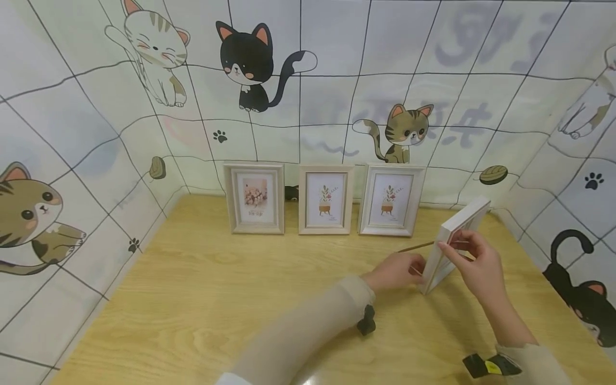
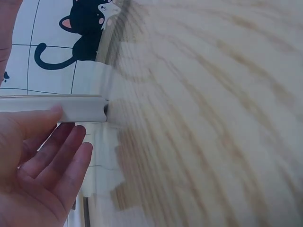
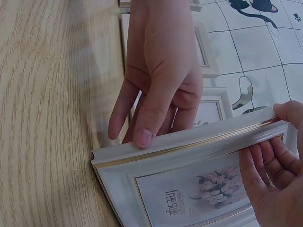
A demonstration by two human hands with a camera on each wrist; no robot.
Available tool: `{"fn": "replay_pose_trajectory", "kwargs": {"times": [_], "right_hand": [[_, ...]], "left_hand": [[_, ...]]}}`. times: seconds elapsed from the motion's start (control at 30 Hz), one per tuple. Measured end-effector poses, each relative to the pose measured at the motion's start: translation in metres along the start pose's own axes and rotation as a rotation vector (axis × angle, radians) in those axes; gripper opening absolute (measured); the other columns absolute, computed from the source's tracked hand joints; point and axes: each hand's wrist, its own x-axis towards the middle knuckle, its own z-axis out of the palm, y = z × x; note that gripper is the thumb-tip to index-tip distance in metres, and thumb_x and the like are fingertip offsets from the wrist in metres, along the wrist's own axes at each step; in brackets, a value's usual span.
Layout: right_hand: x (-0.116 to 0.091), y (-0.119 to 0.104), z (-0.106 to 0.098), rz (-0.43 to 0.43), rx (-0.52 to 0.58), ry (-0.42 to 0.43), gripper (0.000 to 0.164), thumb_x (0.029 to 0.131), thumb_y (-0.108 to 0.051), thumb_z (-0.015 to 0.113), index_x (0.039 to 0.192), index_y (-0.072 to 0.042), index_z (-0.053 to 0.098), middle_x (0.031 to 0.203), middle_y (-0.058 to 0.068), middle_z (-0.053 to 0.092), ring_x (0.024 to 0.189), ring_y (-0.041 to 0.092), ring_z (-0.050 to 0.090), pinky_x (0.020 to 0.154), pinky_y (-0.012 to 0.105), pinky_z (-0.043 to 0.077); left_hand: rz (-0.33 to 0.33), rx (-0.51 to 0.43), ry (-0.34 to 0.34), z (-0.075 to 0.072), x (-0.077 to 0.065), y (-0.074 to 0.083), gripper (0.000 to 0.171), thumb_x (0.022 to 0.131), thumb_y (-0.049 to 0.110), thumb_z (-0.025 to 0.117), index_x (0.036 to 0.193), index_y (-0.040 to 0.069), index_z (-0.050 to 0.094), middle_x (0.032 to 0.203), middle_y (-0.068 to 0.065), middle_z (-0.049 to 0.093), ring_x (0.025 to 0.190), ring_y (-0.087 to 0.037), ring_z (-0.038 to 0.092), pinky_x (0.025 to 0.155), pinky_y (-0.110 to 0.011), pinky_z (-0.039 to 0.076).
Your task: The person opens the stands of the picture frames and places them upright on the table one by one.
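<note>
A white picture frame (image 1: 435, 256) with gold inner trim stands tilted at the right of the table, turned side-on. Its front, in the right wrist view, carries a flower print (image 3: 218, 189) with "free style" lettering. My left hand (image 1: 397, 271) grips the near side edge low down, thumb (image 2: 49, 116) on the edge and fingers toward the back. Higher up, my right hand (image 1: 476, 262) pinches the same edge, thumb on the side and fingers on the front moulding. A thin brown strip (image 1: 416, 247) juts out left of the frame, beyond the left hand.
Three upright picture frames line the back of the wood-grain table (image 1: 216, 299): a flower one (image 1: 255, 227), and two plant ones, middle (image 1: 324, 230) and right (image 1: 385, 231). Cat-printed cloth walls (image 1: 327, 96) enclose the back and sides.
</note>
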Motion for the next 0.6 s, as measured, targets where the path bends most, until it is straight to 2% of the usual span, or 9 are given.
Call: {"fn": "replay_pose_trajectory", "kwargs": {"times": [0.17,0.4,0.47,0.6], "right_hand": [[0.000,0.002,-0.001,0.004,0.010,0.002,0.016,0.092,-0.012,0.071,0.103,-0.010,0.059,0.093,-0.026,0.058,0.089,-0.013,0.058,0.073,0.002,0.051],[-0.001,0.005,-0.005,0.007,0.102,0.000,0.015,0.090,-0.002,0.070,0.100,-0.011,0.062,0.094,-0.023,0.059,0.088,-0.011,0.061,0.074,0.003,0.051],[0.000,0.007,-0.007,-0.006,0.158,-0.015,0.017,0.090,0.001,0.069,0.100,-0.012,0.062,0.095,-0.022,0.060,0.089,-0.010,0.061,0.074,0.003,0.051],[0.004,0.014,-0.013,-0.062,0.419,-0.103,0.021,0.095,0.007,0.059,0.107,-0.010,0.064,0.101,-0.014,0.067,0.093,-0.004,0.065,0.079,0.009,0.055]], "left_hand": [[-0.007,0.009,0.002,0.002,0.000,0.002,0.022,0.091,0.025,0.074,0.111,0.018,0.066,0.105,0.012,0.073,0.087,0.009,0.063,0.077,-0.001,0.044],[0.081,0.141,0.005,0.004,0.003,0.001,0.022,0.091,0.028,0.073,0.109,0.020,0.064,0.104,0.014,0.072,0.091,0.010,0.063,0.080,0.000,0.042],[0.096,0.177,0.008,0.003,0.005,0.001,0.022,0.091,0.029,0.073,0.109,0.021,0.063,0.105,0.015,0.071,0.093,0.010,0.062,0.081,0.000,0.042],[0.090,0.216,0.010,-0.001,0.007,0.002,0.023,0.091,0.030,0.074,0.109,0.021,0.063,0.105,0.015,0.071,0.094,0.009,0.062,0.080,-0.001,0.043]]}}
